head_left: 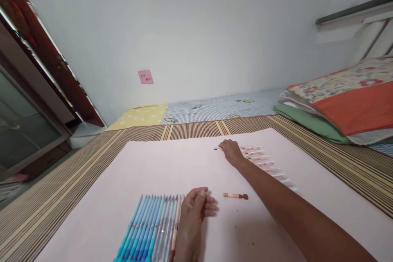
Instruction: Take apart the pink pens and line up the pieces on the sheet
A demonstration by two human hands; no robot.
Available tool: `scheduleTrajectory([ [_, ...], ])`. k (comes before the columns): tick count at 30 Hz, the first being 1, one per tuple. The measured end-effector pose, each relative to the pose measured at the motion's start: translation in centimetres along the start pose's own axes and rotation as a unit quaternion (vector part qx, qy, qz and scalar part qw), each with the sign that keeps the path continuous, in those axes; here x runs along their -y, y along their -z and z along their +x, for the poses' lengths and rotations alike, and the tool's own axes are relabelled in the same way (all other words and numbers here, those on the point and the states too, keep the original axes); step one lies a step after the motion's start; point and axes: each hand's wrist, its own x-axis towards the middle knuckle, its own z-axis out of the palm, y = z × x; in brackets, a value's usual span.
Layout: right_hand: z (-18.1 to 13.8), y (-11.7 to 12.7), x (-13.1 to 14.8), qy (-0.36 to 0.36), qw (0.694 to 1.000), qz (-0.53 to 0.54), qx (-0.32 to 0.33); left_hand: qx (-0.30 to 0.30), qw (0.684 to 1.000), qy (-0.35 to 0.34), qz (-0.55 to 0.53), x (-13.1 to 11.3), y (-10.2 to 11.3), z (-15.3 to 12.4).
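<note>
At the far right part of the pink sheet (pixel 147 163), my right hand (pixel 231 150) pinches a thin white pen refill (pixel 216 149), whose dark tip points left. Behind that hand lies a column of slim white pieces with pinkish prints (pixel 265 164), partly covered by my forearm. My left hand (pixel 196 208) hovers beside the row of pens, fingers loosely curled and apart, with nothing visible in it. Blue pens (pixel 143 221), clear ones (pixel 166 225) and brown-pink ones (pixel 175 229) lie side by side there. Between my hands rests a short brown-and-peach pen piece (pixel 236 196).
The sheet lies on a striped mat (pixel 196 129). Folded bedding (pixel 353 102) is piled at the right, and a checked cloth (pixel 215 108) runs along the white wall (pixel 215 28). A pink note (pixel 145 77) sticks to the wall. Small dark specks dot the sheet.
</note>
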Motion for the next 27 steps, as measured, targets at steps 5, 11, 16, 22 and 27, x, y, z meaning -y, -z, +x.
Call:
scheduleTrajectory([
  [5,0.3,0.1,-0.4,0.014,1.000,-0.019,0.007,0.004,1.000,0.001,-0.003,0.0,0.0,0.0],
  [11,0.3,-0.1,-0.7,0.032,0.999,-0.020,0.014,0.001,1.000,0.003,-0.005,-0.1,-0.1,-0.1],
  [16,0.4,0.0,-1.1,0.067,0.997,-0.014,0.028,0.001,1.000,0.001,-0.005,0.0,-0.1,-0.1],
  [22,0.4,-0.1,-1.0,0.052,0.998,-0.038,0.028,-0.003,1.000,0.002,-0.002,0.2,0.1,0.1],
  [27,0.0,-0.2,-0.7,0.042,0.997,-0.063,0.019,0.000,1.000,0.000,-0.003,0.3,0.1,0.1],
])
